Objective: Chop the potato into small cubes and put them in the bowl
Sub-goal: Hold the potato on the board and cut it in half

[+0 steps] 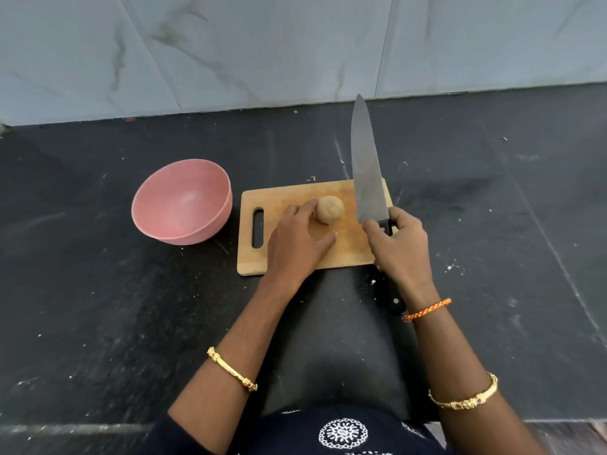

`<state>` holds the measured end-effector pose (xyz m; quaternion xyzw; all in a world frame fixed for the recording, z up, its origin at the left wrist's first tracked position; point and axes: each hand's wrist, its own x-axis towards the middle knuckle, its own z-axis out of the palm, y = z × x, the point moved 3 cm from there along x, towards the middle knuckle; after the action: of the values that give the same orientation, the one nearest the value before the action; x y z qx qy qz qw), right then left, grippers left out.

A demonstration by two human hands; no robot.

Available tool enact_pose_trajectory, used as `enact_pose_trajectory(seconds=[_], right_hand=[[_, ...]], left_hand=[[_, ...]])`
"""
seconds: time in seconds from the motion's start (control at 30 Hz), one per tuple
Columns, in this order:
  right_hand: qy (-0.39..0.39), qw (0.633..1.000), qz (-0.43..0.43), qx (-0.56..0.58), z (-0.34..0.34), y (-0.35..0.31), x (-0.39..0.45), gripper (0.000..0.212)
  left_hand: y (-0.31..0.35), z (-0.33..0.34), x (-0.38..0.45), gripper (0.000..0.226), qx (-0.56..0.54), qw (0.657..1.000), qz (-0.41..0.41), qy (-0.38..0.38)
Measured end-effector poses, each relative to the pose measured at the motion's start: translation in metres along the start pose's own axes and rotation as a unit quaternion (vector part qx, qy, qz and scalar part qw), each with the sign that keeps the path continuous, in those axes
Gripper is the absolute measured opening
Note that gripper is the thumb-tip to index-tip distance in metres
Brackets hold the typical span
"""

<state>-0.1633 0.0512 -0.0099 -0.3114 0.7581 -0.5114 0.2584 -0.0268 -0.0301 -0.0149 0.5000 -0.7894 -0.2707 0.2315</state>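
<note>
Potato point(330, 210): whole, brown, uncut. It lies on the board point(295, 195), towards the far middle.

Board: pale wood with a slot handle at its left end. It lies flat on the counter point(98, 290).

Left hand point(295, 239): rests on the board with fingers nearly straight and the thumb spread to the right, gripping nothing. The fingertips reach the potato's left side; whether they touch it or lie just beside it cannot be told. The potato sits beyond the hand, off its fingertips and to their right, not under the palm.

Right hand point(402, 246): fingers and thumb are wrapped round the knife point(368, 178) where the blade meets the black handle. The handle's butt shows below the wrist.

Knife: long broad blade, pointing away from the person with its tip over the counter past the board's far edge. The blade stands to the right of the potato, apart from it, over the board's right end. The potato lies between the two hands.

Bowl point(154, 195): pink, tipped a little towards the camera. It sits on the counter just left of the board, and no pieces show inside.

Counter: dark stone with pale specks.

Wall point(262, 50): grey veined tile behind the counter.

Wrists: a gold bangle point(231, 369) on the left forearm; an orange thread point(427, 310) and a second gold band point(466, 397) on the right.
</note>
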Motion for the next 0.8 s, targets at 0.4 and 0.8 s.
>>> enact_pose_trajectory(seconds=[0.4,0.8], right_hand=[[-0.006,1.000,0.015,0.003,-0.008,0.018,-0.006,0.016],[-0.049,0.997,-0.049,0.032,0.033,-0.012,0.063,0.034]], left_hand=[[0.007,0.004,0.003,0.060,-0.067,0.997,-0.042,0.027],[0.010,0.005,0.013,0.053,-0.076,0.993,-0.082,0.037]])
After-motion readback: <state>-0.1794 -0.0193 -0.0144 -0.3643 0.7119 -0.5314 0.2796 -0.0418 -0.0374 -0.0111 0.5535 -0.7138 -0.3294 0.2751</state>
